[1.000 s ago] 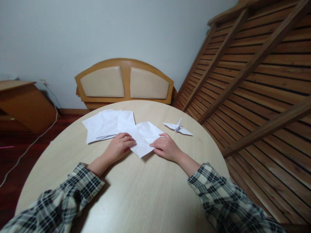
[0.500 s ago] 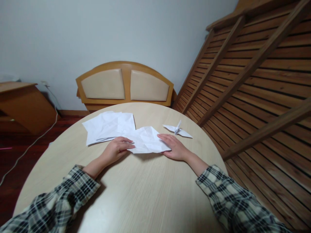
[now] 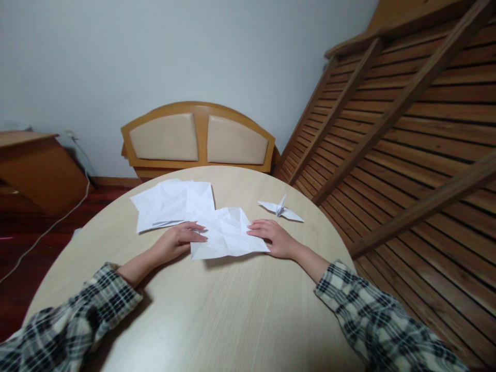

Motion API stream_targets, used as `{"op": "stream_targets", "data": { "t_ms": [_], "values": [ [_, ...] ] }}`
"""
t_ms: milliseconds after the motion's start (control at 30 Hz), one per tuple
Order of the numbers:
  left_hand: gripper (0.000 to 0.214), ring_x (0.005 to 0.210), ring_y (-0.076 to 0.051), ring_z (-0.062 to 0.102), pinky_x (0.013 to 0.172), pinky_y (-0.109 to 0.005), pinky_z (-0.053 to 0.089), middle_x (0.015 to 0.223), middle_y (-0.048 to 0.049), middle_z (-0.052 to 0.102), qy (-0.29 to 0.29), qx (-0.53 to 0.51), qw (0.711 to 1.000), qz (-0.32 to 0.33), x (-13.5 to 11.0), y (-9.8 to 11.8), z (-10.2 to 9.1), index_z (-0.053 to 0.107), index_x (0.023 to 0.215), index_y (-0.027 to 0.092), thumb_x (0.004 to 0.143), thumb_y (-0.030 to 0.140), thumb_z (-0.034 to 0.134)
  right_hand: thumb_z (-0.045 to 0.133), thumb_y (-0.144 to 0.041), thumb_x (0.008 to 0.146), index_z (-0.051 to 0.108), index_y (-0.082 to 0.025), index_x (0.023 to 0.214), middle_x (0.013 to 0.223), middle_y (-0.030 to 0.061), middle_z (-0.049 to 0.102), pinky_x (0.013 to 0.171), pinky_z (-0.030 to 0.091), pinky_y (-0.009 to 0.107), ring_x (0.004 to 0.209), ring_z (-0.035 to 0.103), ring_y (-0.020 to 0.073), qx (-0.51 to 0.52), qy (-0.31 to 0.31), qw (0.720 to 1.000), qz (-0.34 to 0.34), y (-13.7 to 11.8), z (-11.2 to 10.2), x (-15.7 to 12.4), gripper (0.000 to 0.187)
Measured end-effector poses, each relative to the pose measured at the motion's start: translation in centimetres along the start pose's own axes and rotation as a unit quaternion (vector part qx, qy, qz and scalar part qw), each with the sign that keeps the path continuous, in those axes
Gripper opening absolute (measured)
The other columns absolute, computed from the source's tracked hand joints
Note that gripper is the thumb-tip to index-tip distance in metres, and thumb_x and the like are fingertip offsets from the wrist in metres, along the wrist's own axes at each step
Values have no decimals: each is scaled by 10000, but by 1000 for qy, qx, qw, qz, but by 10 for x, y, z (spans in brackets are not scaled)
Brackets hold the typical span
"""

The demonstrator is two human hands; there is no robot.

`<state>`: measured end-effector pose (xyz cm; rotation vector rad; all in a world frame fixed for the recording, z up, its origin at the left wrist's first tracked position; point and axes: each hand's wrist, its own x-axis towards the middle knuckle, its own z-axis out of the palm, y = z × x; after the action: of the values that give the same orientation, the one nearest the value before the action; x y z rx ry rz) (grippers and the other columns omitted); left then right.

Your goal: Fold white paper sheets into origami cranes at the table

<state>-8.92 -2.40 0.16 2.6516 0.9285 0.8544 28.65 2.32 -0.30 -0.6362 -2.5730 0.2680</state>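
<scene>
A creased white sheet of paper (image 3: 225,237) spreads across the middle of the round table, its near edge lifted a little above the wood. My left hand (image 3: 179,242) grips it at the left side, fingertips lying over the top. At the right side, my right hand (image 3: 275,238) holds the same sheet, fingers on top and the thumb low by the near corner. Just beyond my right hand rests a folded white paper crane (image 3: 281,208) with its wings out. Beyond my left hand lies a stack of creased white papers (image 3: 170,204), close against the held sheet.
The round pale wooden table (image 3: 232,315) fills the foreground. Behind it stands a padded headboard (image 3: 201,137) against the wall. A slatted wooden frame (image 3: 395,129) leans along the right. On the left are a wooden desk (image 3: 39,170) and a white cable (image 3: 58,225).
The held sheet is opened out wider and has come slightly nearer to me, so its near left corner now shows. My left hand has shifted a little to the left.
</scene>
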Motion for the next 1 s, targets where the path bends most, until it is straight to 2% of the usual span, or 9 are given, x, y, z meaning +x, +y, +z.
{"op": "stream_targets", "data": {
  "t_ms": [100, 233, 300, 433, 567, 700, 867, 1000],
  "values": [
    [277, 1154, -225, 638, 1040, -482, 487, 1143, -72, 738, -9, -19, 1000, -5, 0, 0, 1, 731, 1112, 243, 930, 159, 541, 633, -296, 881, 608, -302, 1295, 1327, 78, 623, 1042, 402, 477, 1289, 516, 253, -8, 6, 1000, 11, 1, 1, 0, 415],
    [310, 1178, -229, 628, 1064, -497, 464, 1168, -69, 730, -19, -32, 999, -1, 0, 0, 4, 716, 1152, 257, 921, 138, 547, 618, -287, 898, 557, -313, 1354, 1472, 66, 504, 1071, 374, 507, 1398, 406, 273, -21, -32, 999, 27, -1, 0, 0, 460],
    [324, 1193, -236, 618, 1076, -499, 452, 1163, -75, 731, -20, -26, 999, 5, 0, 0, 6, 725, 1138, 246, 912, 110, 538, 618, -277, 898, 595, -298, 1313, 1463, 65, 515, 1067, 381, 512, 1405, 398, 285, -20, -44, 998, 28, -2, 0, 1, 416],
    [371, 1215, -243, 598, 1079, -497, 452, 1161, -90, 729, -4, 1, 1000, 8, 2, 1, 9, 740, 1102, 221, 878, 39, 506, 594, -238, 911, 685, -274, 1189, 1315, 77, 645, 1040, 415, 500, 1356, 470, 284, -13, -28, 999, 24, -3, 0, 2, 295],
    [376, 1178, -240, 616, 995, -458, 525, 1134, -94, 737, 11, 45, 999, 18, 5, 4, 9, 739, 1087, 198, 868, 27, 486, 599, -206, 904, 711, -280, 1142, 1253, 65, 684, 1048, 412, 505, 1308, 527, 274, -8, -14, 1000, 22, -1, 1, 2, 273],
    [364, 1120, -230, 641, 930, -422, 559, 1132, -82, 740, 9, 82, 997, 10, 5, 6, 8, 732, 1091, 190, 883, 45, 471, 617, -194, 894, 722, -295, 1114, 1205, 53, 709, 1063, 394, 520, 1265, 568, 263, -4, -13, 999, 43, 2, 2, 2, 263],
    [379, 1096, -213, 649, 945, -424, 544, 1153, -63, 730, 6, 78, 997, -12, 2, 6, 7, 696, 1161, 227, 880, 66, 498, 625, -213, 900, 716, -295, 1118, 1154, 63, 729, 1044, 403, 521, 1193, 621, 252, 5, 18, 998, 63, 7, 7, 1, 250],
    [250, 1048, -212, 658, 915, -407, 543, 1100, -63, 739, 6, 68, 997, -21, 2, 7, 6, 704, 1100, 226, 914, 166, 548, 649, -222, 881, 728, -298, 1064, 1083, 57, 749, 1001, 434, 497, 1155, 634, 254, 33, 44, 997, 61, 10, 8, -1, 214]
  ]
}}
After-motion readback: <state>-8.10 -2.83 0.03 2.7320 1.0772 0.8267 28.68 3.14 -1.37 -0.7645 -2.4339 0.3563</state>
